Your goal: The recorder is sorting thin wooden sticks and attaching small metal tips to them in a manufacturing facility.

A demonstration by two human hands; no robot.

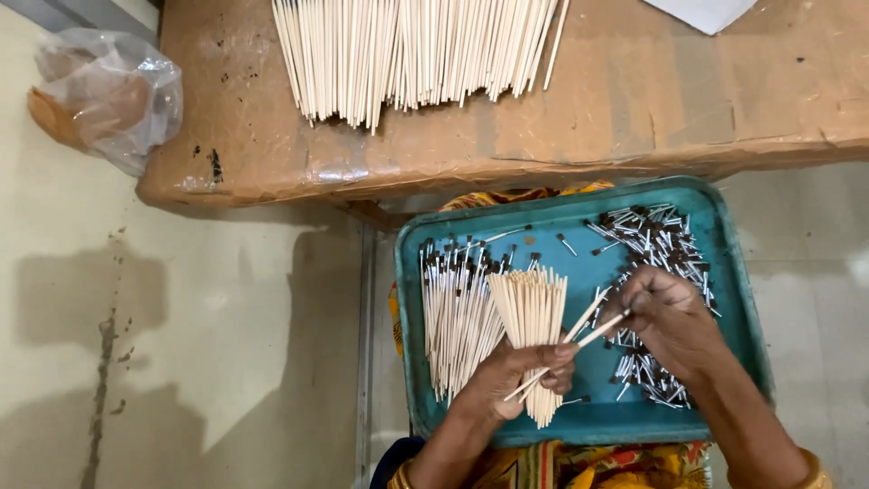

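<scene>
While we hold the fanned bundle of bare sticks (532, 317) in our left hand (507, 376), closed around its lower end above the near part of the teal tray (416, 362), the grip looks loose enough that a few sticks could slide out and drop among the finished ones. Two sticks (579, 340) angle out to the right between the hands; our right hand (665, 321) pinches their far tips over the pile of small metal caps with dark ends (656, 249), fingers curled narrow. If we press a tip in crooked, the thin stick could snap or the cap could sit skew. A careless sweep of that hand could also scatter caps over the right rim, since the pile lies close to it.

Left of the bundle, the capped sticks (457, 312) lie in a row, and a nudge from our left wrist could mix them with bare ones.

Farther off, the big heap of bare sticks (407, 50) overhangs the near edge of the brown surface (634, 100); a knock could spill them onto the tray. At far left a crumpled plastic bag (109, 91) lies on the floor (199, 344).
</scene>
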